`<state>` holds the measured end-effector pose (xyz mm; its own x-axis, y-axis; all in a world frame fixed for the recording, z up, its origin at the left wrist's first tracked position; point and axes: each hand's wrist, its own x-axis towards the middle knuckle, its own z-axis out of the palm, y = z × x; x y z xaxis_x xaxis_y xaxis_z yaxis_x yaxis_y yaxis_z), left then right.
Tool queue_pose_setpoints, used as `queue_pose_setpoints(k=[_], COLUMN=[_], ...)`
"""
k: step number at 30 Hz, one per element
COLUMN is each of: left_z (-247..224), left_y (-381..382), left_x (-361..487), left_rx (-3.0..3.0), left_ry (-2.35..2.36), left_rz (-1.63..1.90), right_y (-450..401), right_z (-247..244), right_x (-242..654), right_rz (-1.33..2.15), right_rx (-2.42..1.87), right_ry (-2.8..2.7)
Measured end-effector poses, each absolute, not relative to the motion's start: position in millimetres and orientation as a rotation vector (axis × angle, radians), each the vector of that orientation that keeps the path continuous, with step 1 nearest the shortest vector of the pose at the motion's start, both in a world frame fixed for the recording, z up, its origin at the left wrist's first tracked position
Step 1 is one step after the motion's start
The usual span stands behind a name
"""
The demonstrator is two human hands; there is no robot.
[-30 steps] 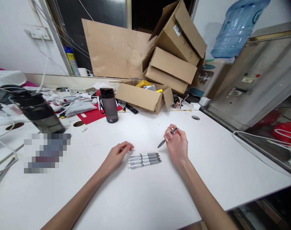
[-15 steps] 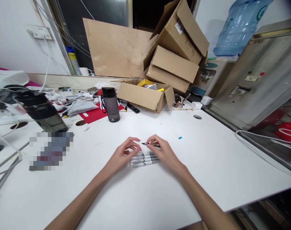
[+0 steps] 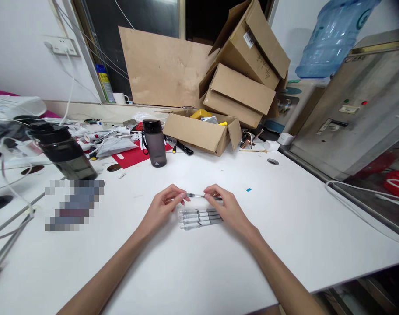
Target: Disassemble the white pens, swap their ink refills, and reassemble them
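Note:
A slim pen (image 3: 196,195) lies level between my two hands, just above the white table (image 3: 173,271). My left hand (image 3: 165,203) is closed with thumb and fingertips at its left end. My right hand (image 3: 224,203) pinches the darker right part, which the fingers partly cover. Right below, several clear and grey pens (image 3: 199,218) rest side by side on the table, their right ends partly hidden by my right hand.
A dark bottle (image 3: 155,144), a larger bottle (image 3: 66,153) and a red folder (image 3: 127,159) stand or lie toward the back left. An open cardboard box (image 3: 193,131) is behind. A small blue scrap (image 3: 248,190) lies right of my hands.
My left hand has closed on the left end of the pen, where its fingers were apart before. More of the pen now shows between the hands. The view has shifted slightly.

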<state>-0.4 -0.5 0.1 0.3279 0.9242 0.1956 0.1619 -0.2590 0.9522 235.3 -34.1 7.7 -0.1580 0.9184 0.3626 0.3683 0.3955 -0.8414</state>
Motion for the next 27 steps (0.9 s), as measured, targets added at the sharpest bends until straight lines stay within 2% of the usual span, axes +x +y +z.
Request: queue_pose_setpoints(k=[9,21,27], left_z=[9.3,2.1,-0.5], left_y=[4.0,16.5,14.6], left_x=[-7.9,-23.2,-23.7], left_rx=[1.555,1.806,1.988], left_ry=[1.067,1.0,1.118], left_rz=[1.079,0.842,0.757], right_y=[-23.6,-19.6,-16.0], right_z=[6.0,1.4,-6.4], right_x=[246.7,256.6,263.1], right_rz=[0.651,0.708,0.762], right_rx=[-1.137,-1.192,-1.25], right_ry=[-1.618,-1.715,-1.812])
